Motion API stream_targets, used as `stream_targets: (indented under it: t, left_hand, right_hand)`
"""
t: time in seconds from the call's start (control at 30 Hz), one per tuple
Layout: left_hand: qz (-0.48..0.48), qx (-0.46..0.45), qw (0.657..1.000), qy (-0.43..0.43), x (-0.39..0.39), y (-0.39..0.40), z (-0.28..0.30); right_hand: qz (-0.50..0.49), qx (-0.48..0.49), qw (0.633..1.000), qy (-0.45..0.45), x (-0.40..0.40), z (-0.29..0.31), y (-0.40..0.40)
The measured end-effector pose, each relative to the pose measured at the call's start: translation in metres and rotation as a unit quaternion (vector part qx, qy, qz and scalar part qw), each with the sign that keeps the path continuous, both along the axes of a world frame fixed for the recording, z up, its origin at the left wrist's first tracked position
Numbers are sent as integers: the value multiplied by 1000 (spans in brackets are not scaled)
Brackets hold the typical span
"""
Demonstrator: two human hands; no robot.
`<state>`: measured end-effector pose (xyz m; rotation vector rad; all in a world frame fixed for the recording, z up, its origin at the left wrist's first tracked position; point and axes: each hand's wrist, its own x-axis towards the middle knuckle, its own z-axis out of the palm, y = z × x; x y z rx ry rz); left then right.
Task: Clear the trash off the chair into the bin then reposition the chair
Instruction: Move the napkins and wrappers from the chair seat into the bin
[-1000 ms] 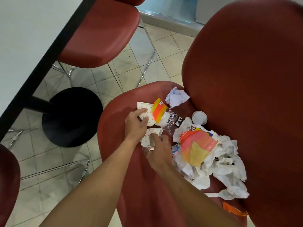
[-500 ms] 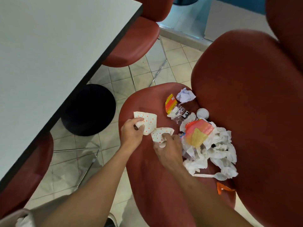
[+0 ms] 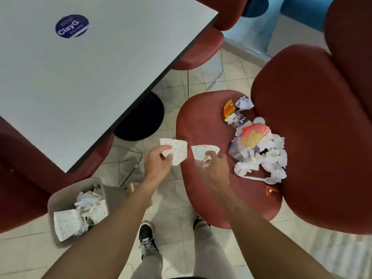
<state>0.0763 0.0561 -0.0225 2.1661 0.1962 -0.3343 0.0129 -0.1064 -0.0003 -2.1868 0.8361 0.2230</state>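
A red chair point(image 3: 203, 121) stands in front of me, trash piled at the back of its seat. My left hand point(image 3: 158, 163) is shut on a crushed white paper cup with orange dots point(image 3: 178, 151), held just off the seat's left edge. My right hand point(image 3: 213, 166) grips a second dotted paper cup point(image 3: 201, 153) above the seat's left part. Still on the seat lie a heap of crumpled white napkins point(image 3: 269, 156), an orange and yellow wrapper point(image 3: 252, 134), a crushed plastic bottle point(image 3: 238, 120), a white plastic spoon point(image 3: 259, 179) and a small orange scrap point(image 3: 268, 191). The grey bin point(image 3: 60, 198) sits on the floor at lower left, holding paper trash.
A white table point(image 3: 90, 73) with a black round base point(image 3: 141, 119) fills the upper left. Other red chairs stand around it, one point(image 3: 201, 49) behind and one point(image 3: 22, 178) by the bin. Tiled floor and my shoes point(image 3: 148, 238) lie between bin and chair.
Both hands lifted the two dotted cups off the seat and drew them left and towards me. My view pulled back, bringing the bin and my feet into sight.
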Motion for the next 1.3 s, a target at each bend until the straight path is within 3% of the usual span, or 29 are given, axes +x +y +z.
stream_targets:
  t: [0.57,1.0,1.3]
  left_hand:
    - [114,-25,993,-9,-92,196,40]
    - [209,36,977,30,-119,315,18]
    - [245,64,965,76,-107,356,-5]
  right_hand:
    - [146,-2,989,-18,-33,49,172]
    - [244,16,969,23,-30,28,301]
    - [313,37,947,67,-26,10,354]
